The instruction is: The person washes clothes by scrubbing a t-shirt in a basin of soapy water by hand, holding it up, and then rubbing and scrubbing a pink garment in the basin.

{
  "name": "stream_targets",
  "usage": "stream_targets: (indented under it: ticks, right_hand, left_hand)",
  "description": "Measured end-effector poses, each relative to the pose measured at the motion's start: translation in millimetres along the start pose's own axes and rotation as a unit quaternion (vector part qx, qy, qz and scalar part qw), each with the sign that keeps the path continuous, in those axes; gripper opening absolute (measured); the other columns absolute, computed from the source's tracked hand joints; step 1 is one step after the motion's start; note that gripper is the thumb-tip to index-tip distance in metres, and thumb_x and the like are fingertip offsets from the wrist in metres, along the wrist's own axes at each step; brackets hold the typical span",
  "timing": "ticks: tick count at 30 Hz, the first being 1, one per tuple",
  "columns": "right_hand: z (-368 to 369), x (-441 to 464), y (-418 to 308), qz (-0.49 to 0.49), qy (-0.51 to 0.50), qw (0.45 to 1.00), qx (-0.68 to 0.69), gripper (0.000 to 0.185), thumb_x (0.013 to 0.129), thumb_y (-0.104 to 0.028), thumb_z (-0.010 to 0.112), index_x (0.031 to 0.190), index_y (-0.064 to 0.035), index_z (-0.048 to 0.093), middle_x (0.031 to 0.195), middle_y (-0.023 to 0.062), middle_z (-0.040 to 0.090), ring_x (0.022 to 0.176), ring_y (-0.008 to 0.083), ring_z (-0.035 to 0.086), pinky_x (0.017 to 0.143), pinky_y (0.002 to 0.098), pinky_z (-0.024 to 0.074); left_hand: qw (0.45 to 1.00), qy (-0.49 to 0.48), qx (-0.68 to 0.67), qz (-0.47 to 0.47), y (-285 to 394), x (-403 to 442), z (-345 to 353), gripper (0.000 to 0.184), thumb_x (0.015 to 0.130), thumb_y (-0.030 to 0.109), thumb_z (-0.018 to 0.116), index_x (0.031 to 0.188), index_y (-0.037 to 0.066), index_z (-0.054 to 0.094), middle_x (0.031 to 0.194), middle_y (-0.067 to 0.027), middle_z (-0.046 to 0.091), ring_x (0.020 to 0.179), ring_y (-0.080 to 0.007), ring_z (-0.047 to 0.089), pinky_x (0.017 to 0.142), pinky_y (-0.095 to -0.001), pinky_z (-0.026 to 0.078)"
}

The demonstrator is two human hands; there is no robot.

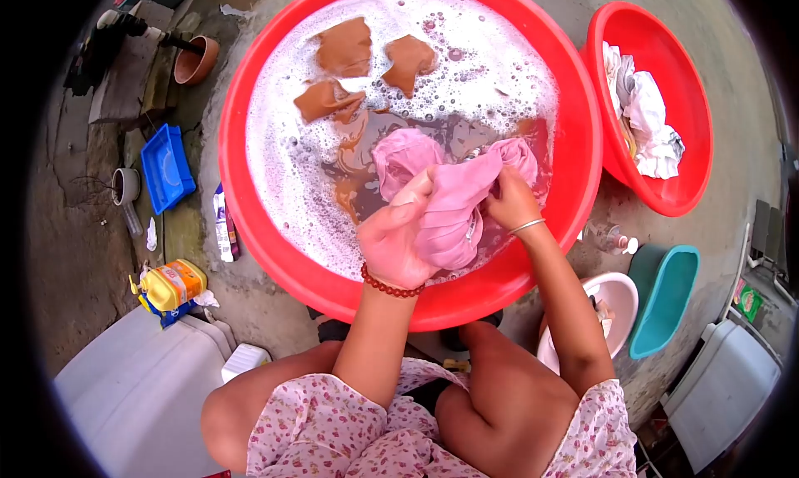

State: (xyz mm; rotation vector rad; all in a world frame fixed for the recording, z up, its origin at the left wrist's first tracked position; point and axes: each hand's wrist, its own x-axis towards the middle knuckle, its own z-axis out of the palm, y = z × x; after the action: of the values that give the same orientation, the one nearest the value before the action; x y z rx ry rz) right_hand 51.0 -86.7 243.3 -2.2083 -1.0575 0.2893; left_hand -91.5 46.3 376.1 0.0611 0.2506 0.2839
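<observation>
A large red basin (587, 137) holds foamy, murky water. Over its near half, my left hand (399, 232), with a red bead bracelet at the wrist, holds a wet pink cloth (454, 208) between thumb and fingers. At the cloth's right side my right hand (512, 202), wearing a silver bangle, pinches it with bent fingers. Parts of the pink cloth lie in the water beyond both hands. Brown fabric (344, 47) shows through the foam in several patches at the far left of the basin.
Right of the big basin stands a smaller red basin (699, 145) with white clothes (645, 112). A white bowl (626, 291), a teal tub (664, 303) and a bottle (612, 241) sit nearer. At left are a blue basket (168, 168) and a yellow jug (175, 285).
</observation>
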Motion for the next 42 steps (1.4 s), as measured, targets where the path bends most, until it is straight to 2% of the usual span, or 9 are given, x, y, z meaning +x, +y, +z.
stream_targets:
  ticks: [4, 6, 12, 17, 19, 30, 35, 38, 42]
  right_hand:
    - [-20.8, 11.7, -17.3, 0.060, -0.091, 0.994, -0.002, 0.022, 0.074, -0.016, 0.065, 0.071, 0.0027, 0.054, 0.065, 0.0173, 0.056, 0.063, 0.0337, 0.056, 0.061, 0.0418, 0.0443]
    - [-43.8, 13.0, -36.8, 0.146, -0.065, 0.982, 0.099, 0.022, 0.077, -0.019, 0.066, 0.073, 0.0008, 0.057, 0.062, 0.0158, 0.054, 0.056, 0.0298, 0.052, 0.056, 0.0372, 0.0424]
    - [-62.9, -10.4, -102.0, -0.004, -0.023, 0.989, 0.145, 0.019, 0.078, -0.018, 0.066, 0.086, -0.0010, 0.061, 0.072, 0.0136, 0.059, 0.060, 0.0284, 0.055, 0.056, 0.0358, 0.0434]
    - [-58.4, -34.8, -114.8, -0.109, -0.136, 0.980, 0.092, 0.029, 0.077, -0.014, 0.065, 0.104, -0.0029, 0.060, 0.090, 0.0147, 0.061, 0.080, 0.0325, 0.059, 0.068, 0.0373, 0.0471]
    - [-58.5, -37.5, -109.7, -0.009, -0.220, 0.955, 0.198, 0.029, 0.079, -0.013, 0.064, 0.105, -0.0028, 0.062, 0.089, 0.0151, 0.062, 0.079, 0.0286, 0.061, 0.070, 0.0351, 0.0483]
    - [-15.7, -7.3, -62.2, 0.203, -0.185, 0.691, 0.669, 0.020, 0.077, 0.000, 0.045, 0.090, 0.0023, 0.059, 0.096, 0.0079, 0.060, 0.092, 0.0135, 0.054, 0.085, 0.0264, 0.0413]
    - [-1.9, -3.7, -63.6, 0.174, -0.244, 0.809, 0.505, 0.023, 0.078, -0.005, 0.050, 0.098, -0.0007, 0.059, 0.096, 0.0035, 0.059, 0.090, 0.0113, 0.053, 0.082, 0.0215, 0.0410]
    - [-25.7, -1.0, -52.6, 0.244, -0.165, 0.712, 0.637, 0.024, 0.083, -0.011, 0.059, 0.105, 0.0003, 0.059, 0.096, 0.0009, 0.059, 0.084, 0.0081, 0.053, 0.077, 0.0212, 0.0419]
    - [-74.7, -2.7, -54.9, 0.201, -0.014, 0.880, 0.429, 0.017, 0.087, -0.013, 0.061, 0.096, 0.0016, 0.061, 0.083, 0.0002, 0.059, 0.076, 0.0049, 0.054, 0.066, 0.0195, 0.0419]
  left_hand:
    - [0.971, 0.010, 0.240, 0.005, 29.4, 4.3, 4.6, 0.039, 0.082, 0.020, 0.053, 0.111, -0.005, 0.047, 0.102, -0.0128, 0.054, 0.085, -0.0209, 0.056, 0.079, -0.0302, 0.044]
    - [0.595, 0.240, 0.731, 0.234, 34.3, 10.5, -7.5, 0.036, 0.086, 0.026, 0.052, 0.107, -0.003, 0.051, 0.099, -0.0115, 0.056, 0.087, -0.0188, 0.056, 0.076, -0.0297, 0.044]
    - [0.880, 0.197, 0.424, -0.086, 1.8, 10.1, -45.4, 0.049, 0.095, 0.042, 0.042, 0.079, -0.001, 0.059, 0.076, -0.0034, 0.059, 0.076, -0.0124, 0.054, 0.073, -0.0253, 0.043]
    - [0.853, 0.185, 0.478, 0.101, -11.6, 9.3, -76.1, 0.033, 0.090, 0.024, 0.057, 0.065, 0.004, 0.049, 0.065, 0.0057, 0.041, 0.062, -0.0063, 0.035, 0.055, -0.0252, 0.033]
    - [0.609, 0.174, 0.711, 0.305, -2.7, 8.7, -74.6, 0.028, 0.090, 0.017, 0.057, 0.067, 0.002, 0.052, 0.062, 0.0029, 0.047, 0.059, -0.0070, 0.039, 0.055, -0.0242, 0.035]
    - [0.930, 0.102, 0.284, 0.210, -19.0, 7.3, -42.3, 0.029, 0.098, 0.025, 0.039, 0.110, 0.002, 0.053, 0.108, -0.0067, 0.057, 0.099, -0.0123, 0.055, 0.087, -0.0284, 0.044]
    - [0.919, -0.076, 0.370, 0.114, -23.1, -0.9, -17.8, 0.029, 0.094, 0.014, 0.044, 0.114, -0.003, 0.054, 0.109, -0.0089, 0.058, 0.101, -0.0131, 0.054, 0.089, -0.0282, 0.041]
    - [0.918, -0.036, 0.338, 0.205, -15.1, 5.3, -0.9, 0.031, 0.092, 0.012, 0.046, 0.118, -0.004, 0.052, 0.110, -0.0116, 0.059, 0.102, -0.0143, 0.054, 0.089, -0.0275, 0.041]
    - [0.855, 0.029, 0.444, 0.265, 19.8, 1.9, -28.9, 0.030, 0.089, 0.009, 0.047, 0.113, -0.007, 0.055, 0.114, -0.0132, 0.057, 0.110, -0.0183, 0.051, 0.096, -0.0307, 0.035]
